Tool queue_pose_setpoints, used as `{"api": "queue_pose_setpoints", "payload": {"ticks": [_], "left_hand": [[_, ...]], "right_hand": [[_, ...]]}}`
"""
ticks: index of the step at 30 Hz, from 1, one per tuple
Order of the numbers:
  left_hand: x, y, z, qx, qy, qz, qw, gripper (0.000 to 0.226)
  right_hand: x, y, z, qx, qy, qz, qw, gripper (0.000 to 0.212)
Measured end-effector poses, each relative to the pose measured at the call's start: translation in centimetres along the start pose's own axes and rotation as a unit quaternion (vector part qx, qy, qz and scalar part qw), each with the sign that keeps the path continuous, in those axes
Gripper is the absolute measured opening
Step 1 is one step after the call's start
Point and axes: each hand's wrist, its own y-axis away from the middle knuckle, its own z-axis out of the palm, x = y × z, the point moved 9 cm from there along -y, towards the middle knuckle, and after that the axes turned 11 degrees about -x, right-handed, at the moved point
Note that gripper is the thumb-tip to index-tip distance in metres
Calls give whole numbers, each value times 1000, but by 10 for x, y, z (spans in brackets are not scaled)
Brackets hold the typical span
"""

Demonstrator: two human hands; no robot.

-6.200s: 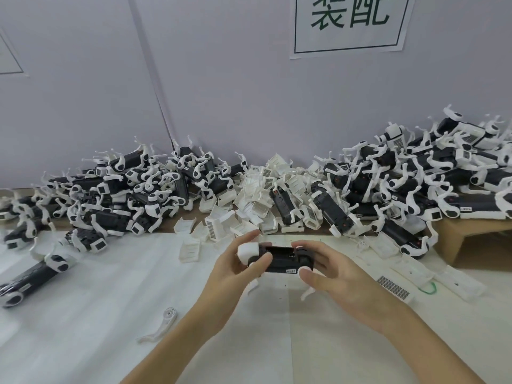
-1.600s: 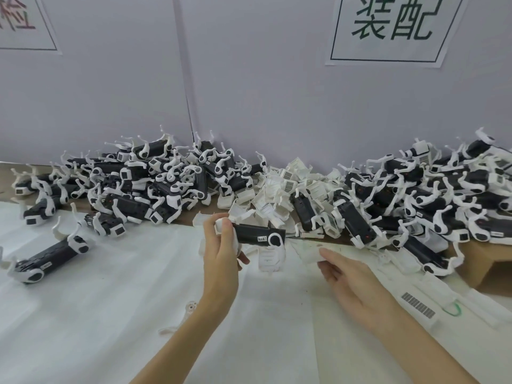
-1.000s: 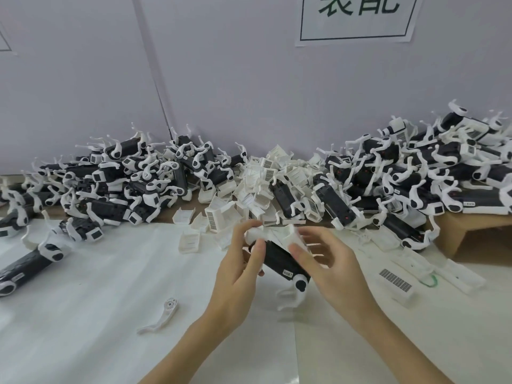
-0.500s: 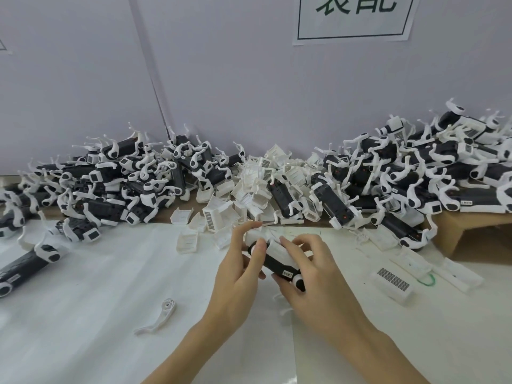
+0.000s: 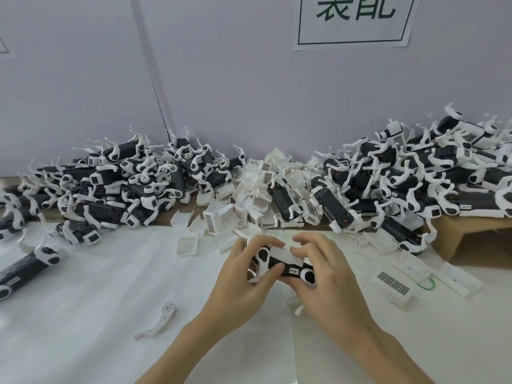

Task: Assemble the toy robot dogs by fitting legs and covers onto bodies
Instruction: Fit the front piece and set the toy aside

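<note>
A black toy dog body (image 5: 279, 266) with white leg joints is held just above the white table cover (image 5: 83, 314), near its middle, between both hands. The left hand (image 5: 243, 275) grips its left end, thumb curled over the lower edge, while the right hand (image 5: 329, 275) clamps the right end, its fingertips (image 5: 300, 245) pressing a white cover (image 5: 285, 254) down onto the top of the body. A small white label on the body's side carries print too small to read. One loose white leg (image 5: 160, 320) lies alone on the cover to the lower left, well apart from the hands. At the left edge lies one partly built black body (image 5: 25, 268). To the right lies a white cover with a barcode sticker (image 5: 393, 284), beside a green loop (image 5: 426, 284). Along the back, against the pale lilac wall (image 5: 249, 92), run three heaps too tangled to count: assembled dogs on the left (image 5: 116, 187), loose white covers in the middle (image 5: 257, 195), and more dogs on the right (image 5: 410, 178), partly resting on a brown cardboard box (image 5: 471, 234). A white sign (image 5: 354, 18) on the wall shows large green characters, cut off at the top, reading "装配".
</note>
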Motion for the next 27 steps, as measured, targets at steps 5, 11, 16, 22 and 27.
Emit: {"api": "queue_pose_setpoints", "payload": {"ticks": [5,11,16,22,27], "left_hand": [[6,0,-1,10,73,11,997,32],[22,1,-6,-43,43,85,995,35],[8,-2,-9,-20,17,29,999,78],[1,-4,-17,9,85,24,996,41],[6,-3,-12,5,92,48,995,39]], "right_hand": [[23,-1,20,-119,-279,104,947,46],[29,4,38,-221,-562,182,776,59],[36,-4,10,-107,-402,125,901,23],[11,-3,-1,-83,-143,6,986,40],[15,-3,-1,-78,-160,43,983,35]]}}
